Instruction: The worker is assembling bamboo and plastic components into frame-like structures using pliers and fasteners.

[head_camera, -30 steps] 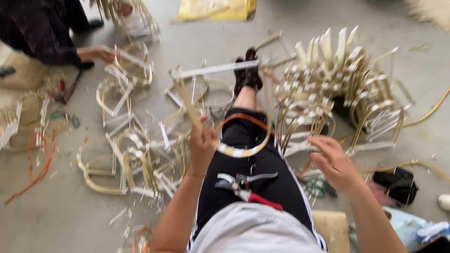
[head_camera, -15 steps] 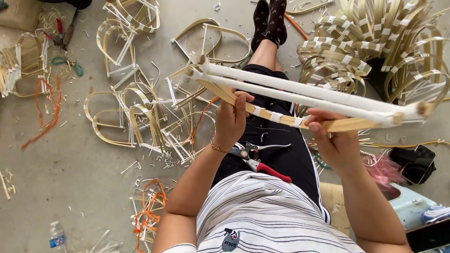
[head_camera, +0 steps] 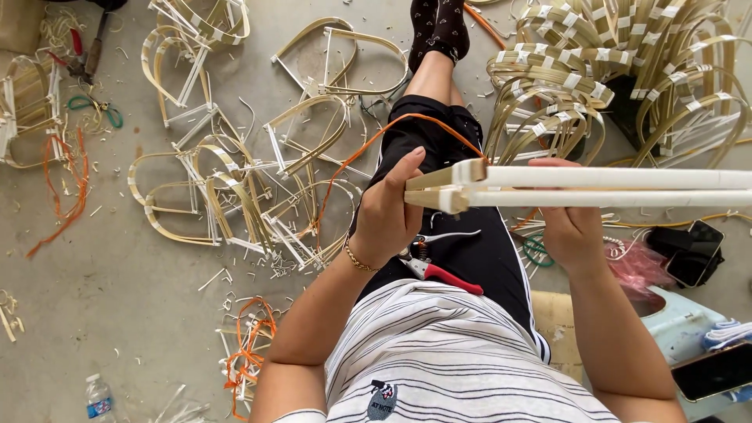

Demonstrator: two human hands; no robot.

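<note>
I sit on the floor with my legs stretched out. My left hand (head_camera: 389, 210) grips the left end of a frame of white-wrapped bamboo strips (head_camera: 595, 186) held level over my lap. From below, my right hand (head_camera: 570, 227) holds the same frame further right. An orange strip (head_camera: 368, 145) arcs up from the floor to the frame's end near my left hand. Red-handled pruning shears (head_camera: 435, 266) lie on my thigh.
Bent bamboo frames (head_camera: 235, 188) litter the floor to my left. A large stack of taped bamboo hoops (head_camera: 619, 78) stands at the upper right. Orange strips (head_camera: 247, 356), a water bottle (head_camera: 99, 398), pliers (head_camera: 84, 51) and two phones (head_camera: 695, 252) lie around.
The frame has swung from slanting across my lap to level, pointing right. My view has tilted down and the person at the far left has left the picture.
</note>
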